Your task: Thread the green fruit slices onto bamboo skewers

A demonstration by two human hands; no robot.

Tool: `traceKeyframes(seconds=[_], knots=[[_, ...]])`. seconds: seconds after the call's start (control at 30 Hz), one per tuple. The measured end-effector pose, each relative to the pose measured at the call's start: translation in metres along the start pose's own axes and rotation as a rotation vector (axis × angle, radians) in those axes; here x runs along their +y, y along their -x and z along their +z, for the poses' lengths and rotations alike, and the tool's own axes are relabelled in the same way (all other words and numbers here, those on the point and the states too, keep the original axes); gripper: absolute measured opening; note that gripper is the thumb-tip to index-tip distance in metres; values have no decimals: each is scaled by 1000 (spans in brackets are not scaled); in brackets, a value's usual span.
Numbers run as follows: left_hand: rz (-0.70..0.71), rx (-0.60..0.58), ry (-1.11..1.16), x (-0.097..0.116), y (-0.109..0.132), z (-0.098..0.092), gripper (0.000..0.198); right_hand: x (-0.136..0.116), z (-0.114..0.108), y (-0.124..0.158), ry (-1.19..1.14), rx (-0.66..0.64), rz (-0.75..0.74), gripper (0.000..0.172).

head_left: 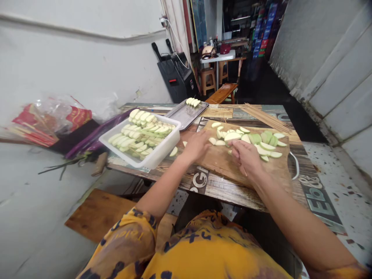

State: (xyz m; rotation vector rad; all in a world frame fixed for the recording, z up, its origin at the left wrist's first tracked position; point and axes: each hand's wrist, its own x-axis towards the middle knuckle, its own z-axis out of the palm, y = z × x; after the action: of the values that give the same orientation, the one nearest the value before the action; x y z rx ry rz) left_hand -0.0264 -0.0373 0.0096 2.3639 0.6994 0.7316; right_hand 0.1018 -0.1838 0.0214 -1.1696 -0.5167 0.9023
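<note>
My right hand (247, 155) is closed in a pinch over the wooden cutting board (221, 161). A thin wooden skewer (245, 170) sticks out below its fingers, and a pale slice (232, 136) lies at its fingertips; whether the skewer pierces it I cannot tell. Palm down at the board's left side, my left hand (198, 145) has its fingers somewhat apart, close to two pale vegetable slices (216, 142). More green-skinned slices (267, 146) are scattered over the board's right half. Skewered slices fill a white plastic tub (162, 149) to the left.
Behind the tub, a grey metal tray (186, 114) carries a few slices. Loose wooden skewers (266, 118) lie at the table's far right. Purple eggplants (87, 143) and plastic bags (58, 116) are at the left. A black speaker (177, 75) stands by the wall.
</note>
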Motion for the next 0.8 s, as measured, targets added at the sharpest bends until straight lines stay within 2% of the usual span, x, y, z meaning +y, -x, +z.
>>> traceKeyframes(seconds=[0.13, 0.2, 0.27, 0.33, 0.43, 0.53, 0.6, 0.67, 0.8], knots=[[-74, -125, -21, 1, -25, 5, 21, 2, 0, -1, 10, 12, 6, 23], [-99, -113, -20, -2, -28, 1, 17, 3, 0, -1, 24, 20, 13, 24], [-132, -53, 62, -3, -28, -3, 17, 4, 0, 0, 61, 25, 12, 25], [-245, 40, 280, -4, -30, -5, 15, 6, 0, 0, 158, 30, -17, 25], [-509, 189, 797, -5, -39, -3, 14, 11, -1, 2, 464, 15, -150, 26], [-623, 266, 1082, -8, -47, 3, 11, 19, -2, 3, 801, -37, -338, 28], [-639, 300, 1096, -12, -50, 6, 8, 24, -2, 4, 931, -65, -403, 30], [-663, 333, 1091, -17, -51, 9, 7, 28, -2, 4, 992, -87, -406, 32], [-674, 352, 1000, -22, -47, 8, 6, 28, -2, 7, 992, -75, -396, 31]])
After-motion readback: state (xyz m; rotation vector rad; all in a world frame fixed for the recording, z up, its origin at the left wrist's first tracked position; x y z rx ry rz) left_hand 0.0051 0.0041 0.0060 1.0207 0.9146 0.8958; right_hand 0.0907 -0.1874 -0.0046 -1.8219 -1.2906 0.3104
